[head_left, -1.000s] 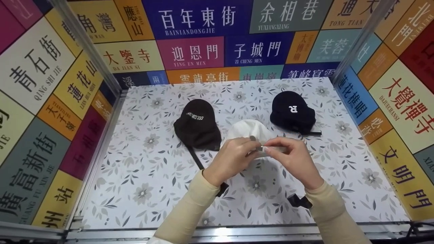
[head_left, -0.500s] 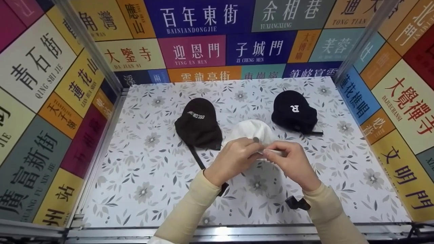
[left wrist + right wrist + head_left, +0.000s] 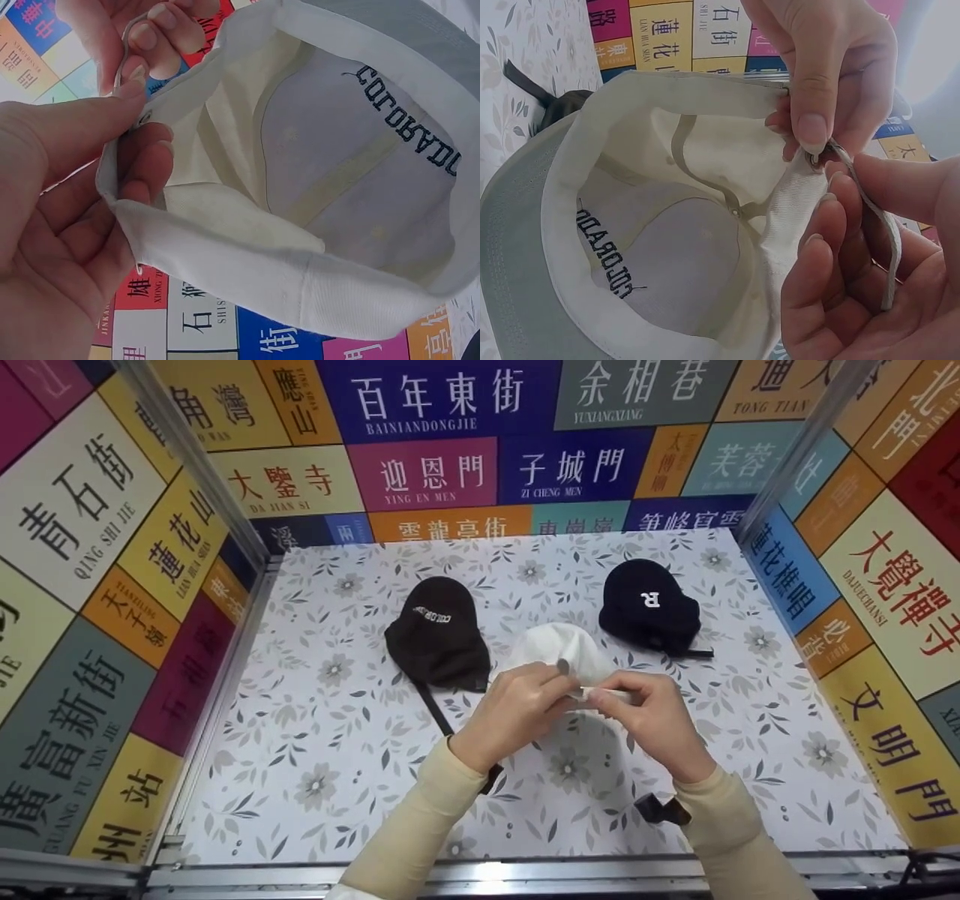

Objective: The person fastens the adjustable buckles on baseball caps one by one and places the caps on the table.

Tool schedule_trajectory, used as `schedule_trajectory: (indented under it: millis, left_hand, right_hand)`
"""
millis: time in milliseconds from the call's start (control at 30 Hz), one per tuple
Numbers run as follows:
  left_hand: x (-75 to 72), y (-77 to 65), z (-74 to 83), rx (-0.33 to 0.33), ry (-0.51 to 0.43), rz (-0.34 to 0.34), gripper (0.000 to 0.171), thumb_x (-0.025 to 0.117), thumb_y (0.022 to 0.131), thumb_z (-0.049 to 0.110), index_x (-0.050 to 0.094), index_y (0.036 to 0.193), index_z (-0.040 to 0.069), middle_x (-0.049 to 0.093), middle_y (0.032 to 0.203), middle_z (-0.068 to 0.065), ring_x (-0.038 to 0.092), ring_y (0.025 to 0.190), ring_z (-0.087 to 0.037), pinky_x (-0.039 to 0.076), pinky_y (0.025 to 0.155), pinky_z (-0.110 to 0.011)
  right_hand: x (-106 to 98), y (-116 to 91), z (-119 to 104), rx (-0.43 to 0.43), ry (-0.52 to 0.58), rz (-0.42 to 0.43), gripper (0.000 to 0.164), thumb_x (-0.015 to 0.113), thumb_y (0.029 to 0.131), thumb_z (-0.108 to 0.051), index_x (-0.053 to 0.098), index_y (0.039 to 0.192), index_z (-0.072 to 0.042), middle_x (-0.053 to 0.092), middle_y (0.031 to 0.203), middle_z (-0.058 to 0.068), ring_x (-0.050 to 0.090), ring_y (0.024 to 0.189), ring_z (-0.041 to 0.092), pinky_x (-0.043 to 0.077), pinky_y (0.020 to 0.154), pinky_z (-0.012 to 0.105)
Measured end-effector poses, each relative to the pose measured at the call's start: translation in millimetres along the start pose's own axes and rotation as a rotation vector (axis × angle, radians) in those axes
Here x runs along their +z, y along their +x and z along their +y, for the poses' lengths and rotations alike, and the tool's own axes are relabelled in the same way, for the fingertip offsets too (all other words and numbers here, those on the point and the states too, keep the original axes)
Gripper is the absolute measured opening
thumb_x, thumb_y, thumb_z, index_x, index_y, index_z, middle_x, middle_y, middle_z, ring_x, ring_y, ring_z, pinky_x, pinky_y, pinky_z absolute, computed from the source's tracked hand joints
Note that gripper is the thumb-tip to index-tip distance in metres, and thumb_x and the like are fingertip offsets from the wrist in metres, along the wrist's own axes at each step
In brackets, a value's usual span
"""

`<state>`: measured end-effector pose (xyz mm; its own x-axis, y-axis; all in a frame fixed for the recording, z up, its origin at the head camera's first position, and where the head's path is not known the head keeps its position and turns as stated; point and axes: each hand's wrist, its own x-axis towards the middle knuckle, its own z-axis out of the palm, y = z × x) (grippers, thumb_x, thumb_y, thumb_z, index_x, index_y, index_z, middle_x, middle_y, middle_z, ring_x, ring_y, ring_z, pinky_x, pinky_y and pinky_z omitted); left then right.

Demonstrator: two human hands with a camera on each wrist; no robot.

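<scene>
A white cap (image 3: 559, 649) is held above the table with its inside facing the person; dark lettering shows inside it in both wrist views. My left hand (image 3: 517, 709) pinches the back edge of this cap beside a small metal eyelet (image 3: 145, 117). Thumb and fingers of my right hand (image 3: 656, 720) pinch a narrow pale strap (image 3: 891, 251), which runs from the eyelet and ends loose by the palm. Both hands' fingertips are close together at the eyelet. How far the strap passes through it is hidden by the left thumb.
Left of the white cap lies a dark brown cap (image 3: 439, 637), its strap trailing toward the left forearm. A navy cap (image 3: 646, 607) with a white letter sits behind to the right. Walls of coloured signs (image 3: 435, 472) and a metal rail (image 3: 540, 874) bound the flower-patterned table (image 3: 315, 780).
The right fingertips shift slightly left toward the left hand, then back a little right, and the strap tilts between them. The left hand stays nearly still; the other caps have not moved.
</scene>
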<state>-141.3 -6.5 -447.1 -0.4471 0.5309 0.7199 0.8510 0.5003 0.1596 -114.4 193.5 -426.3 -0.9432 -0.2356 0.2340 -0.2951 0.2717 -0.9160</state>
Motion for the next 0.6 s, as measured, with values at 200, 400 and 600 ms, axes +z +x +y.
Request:
schedule_trajectory:
  millis: [200,400,600]
  left_hand:
    - [1.2,-0.6,-2.2,0.034,0.108,0.032,0.009,0.065,0.083,0.023,0.066,0.086,0.015,0.058,0.075,0.006,0.050,0.070,-0.015,0.038,0.068,-0.031]
    - [0.2,-0.6,-4.9,0.037,0.139,0.035,0.006,0.062,0.082,0.019,0.066,0.087,0.017,0.058,0.075,0.007,0.050,0.076,-0.017,0.035,0.074,-0.037]
    - [1.7,-1.4,-4.9,0.027,0.124,0.030,0.006,0.063,0.082,0.018,0.067,0.087,0.017,0.058,0.074,0.007,0.050,0.081,-0.017,0.034,0.075,-0.037]
  right_hand:
    - [-3.6,-1.4,2.2,-0.017,-0.012,0.006,0.006,0.068,0.081,-0.014,0.069,0.077,-0.010,0.058,0.065,0.010,0.049,0.051,0.021,0.038,0.043,0.028]
    - [-5.2,-2.0,3.1,0.017,-0.010,0.014,0.009,0.069,0.080,-0.016,0.069,0.079,-0.006,0.064,0.073,0.008,0.058,0.059,0.026,0.046,0.051,0.027]
    - [-6.6,-3.6,3.8,0.038,-0.007,0.002,0.011,0.068,0.081,-0.016,0.069,0.080,-0.006,0.064,0.077,0.009,0.057,0.060,0.026,0.045,0.051,0.028]
